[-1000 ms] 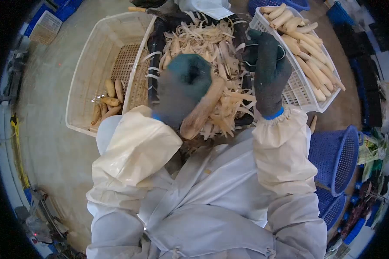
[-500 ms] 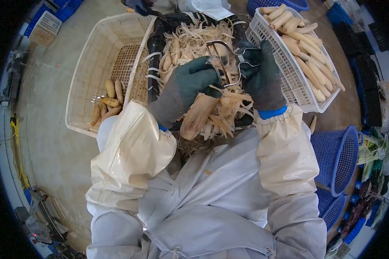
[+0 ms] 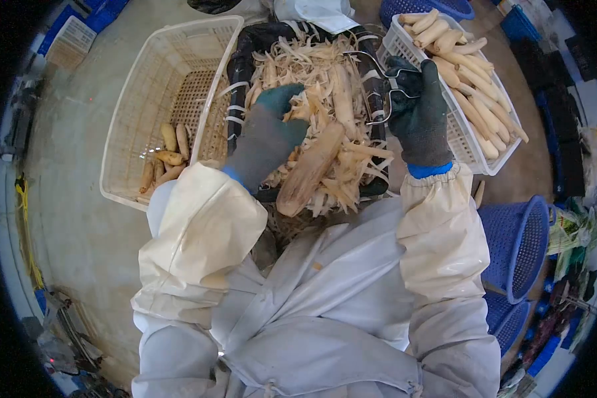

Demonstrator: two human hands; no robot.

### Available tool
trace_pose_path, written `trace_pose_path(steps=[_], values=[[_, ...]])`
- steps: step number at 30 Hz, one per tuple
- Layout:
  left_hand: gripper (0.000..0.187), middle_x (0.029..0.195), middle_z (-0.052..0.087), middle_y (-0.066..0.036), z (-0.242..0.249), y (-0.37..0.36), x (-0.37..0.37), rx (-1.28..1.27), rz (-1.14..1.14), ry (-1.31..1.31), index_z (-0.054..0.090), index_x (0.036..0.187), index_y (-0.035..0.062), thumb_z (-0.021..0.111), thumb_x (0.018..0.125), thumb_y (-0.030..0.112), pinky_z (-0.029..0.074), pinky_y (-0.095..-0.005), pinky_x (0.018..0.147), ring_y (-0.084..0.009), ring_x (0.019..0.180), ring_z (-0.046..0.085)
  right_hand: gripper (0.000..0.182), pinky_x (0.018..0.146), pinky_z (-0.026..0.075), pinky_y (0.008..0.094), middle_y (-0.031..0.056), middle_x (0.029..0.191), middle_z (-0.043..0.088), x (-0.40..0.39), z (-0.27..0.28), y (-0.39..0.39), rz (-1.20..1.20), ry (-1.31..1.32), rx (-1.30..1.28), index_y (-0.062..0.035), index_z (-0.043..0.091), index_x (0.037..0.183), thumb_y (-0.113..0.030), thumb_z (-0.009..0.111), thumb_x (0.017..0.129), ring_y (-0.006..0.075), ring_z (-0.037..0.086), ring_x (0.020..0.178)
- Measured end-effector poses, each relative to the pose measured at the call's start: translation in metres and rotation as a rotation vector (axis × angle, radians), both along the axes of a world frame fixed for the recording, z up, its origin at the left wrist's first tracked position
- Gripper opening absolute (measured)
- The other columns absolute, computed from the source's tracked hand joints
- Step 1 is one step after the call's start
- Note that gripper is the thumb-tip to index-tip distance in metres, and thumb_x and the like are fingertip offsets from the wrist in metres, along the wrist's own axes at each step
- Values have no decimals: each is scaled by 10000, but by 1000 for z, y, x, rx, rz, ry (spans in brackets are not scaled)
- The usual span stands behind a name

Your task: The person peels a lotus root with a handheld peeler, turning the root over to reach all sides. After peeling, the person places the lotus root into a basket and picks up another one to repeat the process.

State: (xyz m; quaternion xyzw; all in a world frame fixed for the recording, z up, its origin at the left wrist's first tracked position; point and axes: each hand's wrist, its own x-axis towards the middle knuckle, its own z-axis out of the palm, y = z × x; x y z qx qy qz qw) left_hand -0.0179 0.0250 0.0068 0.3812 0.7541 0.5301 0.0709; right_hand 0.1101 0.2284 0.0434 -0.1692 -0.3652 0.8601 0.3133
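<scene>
Brown root (image 3: pixel 308 171), laid slantwise on shredded peelings (image 3: pixel 298 63), probably for support; peeler (image 3: pixel 379 65) clasped in right hand (image 3: pixel 424 116), apparently for clearance; near left hand (image 3: pixel 262 142), finger grasp indeterminate.

Cream elasticated oversleeves (image 3: pixel 443 229), green-and-grey gloves (image 3: pixel 423 119), blue cuffs (image 3: pixel 430 170), pale grey-white apron (image 3: pixel 312 351), grey-white sleeves (image 3: pixel 454 341)

Reaching up from the bottom edge with both sleeved arms (image 3: pixel 199 232); keeping left hand (image 3: pixel 268 132) apparently part-open left of centre, right hand (image 3: pixel 421 113) curled, upper right.
</scene>
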Motion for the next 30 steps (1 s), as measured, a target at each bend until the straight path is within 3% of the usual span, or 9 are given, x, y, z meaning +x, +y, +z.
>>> trace_pose_path(steps=[3, 6, 16, 22, 24, 26, 27, 29, 30], values=[[402, 1019, 651, -98, 39, 0, 6, 111, -144, -574, 587, 1211, -9, 629, 850, 163, 490, -278, 825, -151, 936, 616, 480, 564, 458, 221, 55, 832, 664, -4, -5, -5, 2, -40, -11, -3, 651, 1011, -458, 505, 961, 117, 575, 672], [406, 993, 650, -71, 40, 1, 7, 239, -313, -807, 586, 1208, -27, 640, 861, 176, 489, -269, 814, -141, 897, 613, 490, 540, 447, 227, 42, 794, 645, -2, -5, -11, 34, -52, 32, -7, 655, 1003, -469, 496, 962, 115, 572, 660], [242, 768, 623, -38, 49, -2, 15, 105, -248, -795, 651, 949, -3, 657, 857, 221, 494, -267, 661, -121, 684, 584, 439, 558, 461, 193, 50, 845, 678, -2, -7, -25, 65, -92, 128, 0, 655, 1012, -421, 550, 944, 100, 598, 697], [215, 729, 611, -44, 19, -5, -13, 55, 38, -577, 638, 883, -8, 671, 830, 198, 484, -255, 634, -121, 645, 574, 390, 821, 522, 349, 81, 1018, 661, 7, -5, 8, 20, 73, 48, -12, 619, 1131, -348, 497, 975, 188, 611, 912], [362, 853, 646, -114, -2, -7, -21, -69, 86, -233, 616, 1021, -28, 714, 799, 240, 512, -325, 737, -214, 779, 631, 390, 856, 517, 351, 87, 1046, 652, 13, -1, 13, 2, -17, 18, -5, 593, 1164, -327, 453, 993, 185, 610, 947], [628, 1058, 623, -220, -5, -10, -8, -386, 362, 810, 522, 1232, -32, 755, 761, 312, 491, -404, 875, -336, 983, 622, 426, 847, 519, 346, 87, 1035, 657, 18, -14, 11, -283, -312, 1186, -5, 601, 1137, -369, 426, 999, 186, 614, 970], [628, 1058, 623, -220, -9, -12, 0, -386, 357, 812, 522, 1232, -32, 755, 761, 312, 491, -404, 875, -336, 983, 622, 459, 822, 525, 334, 95, 997, 668, 14, -18, 16, -98, -172, 589, 1, 616, 1102, -411, 454, 981, 192, 629, 942], [754, 1173, 544, -301, -18, -15, 16, -415, -31, 292, 444, 1300, -39, 749, 715, 325, 468, -415, 910, -384, 1066, 584, 462, 798, 528, 328, 96, 969, 672, 3, -40, 24, -203, -300, 770, 0, 622, 1089, -422, 478, 969, 194, 633, 902], [754, 1173, 544, -301, -20, -14, 25, -413, -37, 296, 444, 1300, -39, 749, 715, 325, 468, -415, 910, -384, 1066, 584, 465, 773, 532, 321, 97, 940, 676, -4, -57, 29, -302, -429, 950, -1, 629, 1076, -432, 501, 956, 196, 637, 863]])
